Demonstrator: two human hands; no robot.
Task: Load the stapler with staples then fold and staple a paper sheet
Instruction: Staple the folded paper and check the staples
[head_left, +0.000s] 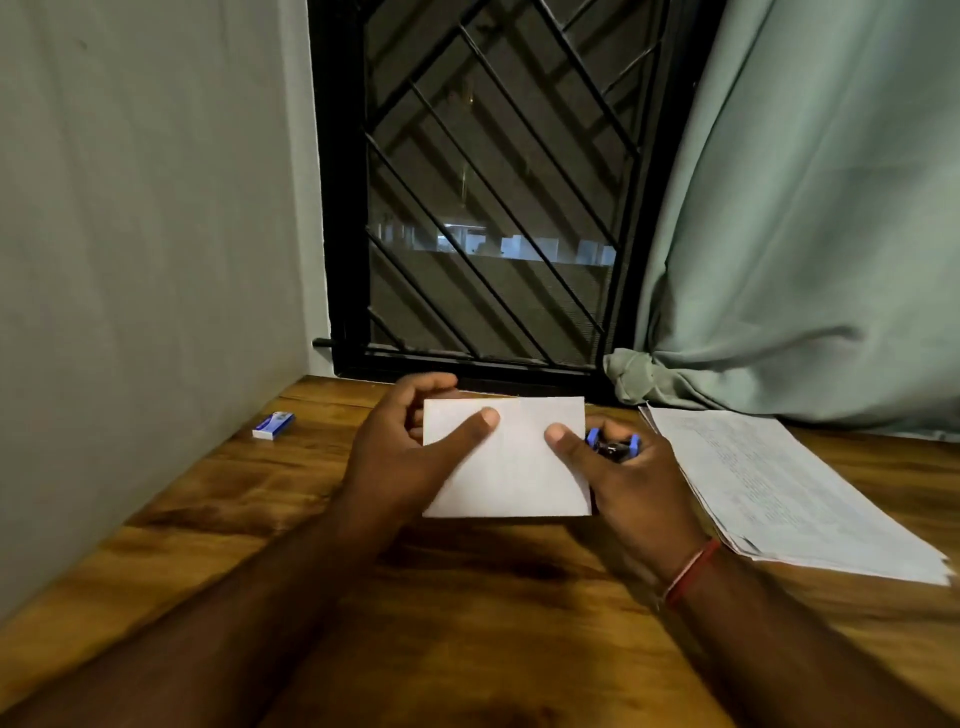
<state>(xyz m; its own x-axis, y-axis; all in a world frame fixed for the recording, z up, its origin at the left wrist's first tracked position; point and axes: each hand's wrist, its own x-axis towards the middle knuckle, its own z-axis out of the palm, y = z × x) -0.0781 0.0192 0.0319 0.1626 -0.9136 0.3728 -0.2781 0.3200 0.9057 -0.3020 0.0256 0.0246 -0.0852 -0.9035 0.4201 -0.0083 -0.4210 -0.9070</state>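
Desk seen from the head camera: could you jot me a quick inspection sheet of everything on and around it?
Surface: wooden table, brown, grained.
Job's things: folded paper, held up; stapler, mostly hidden by fingers; small box, probably staples, lying far left.
Clutter: paper stack at the right.
Hands: left hand pinches the paper's left side; right hand has thumb on the paper, fingers round the stapler.
Cables: nothing seen.
Surroundings: wall left, barred window ahead, curtain right.
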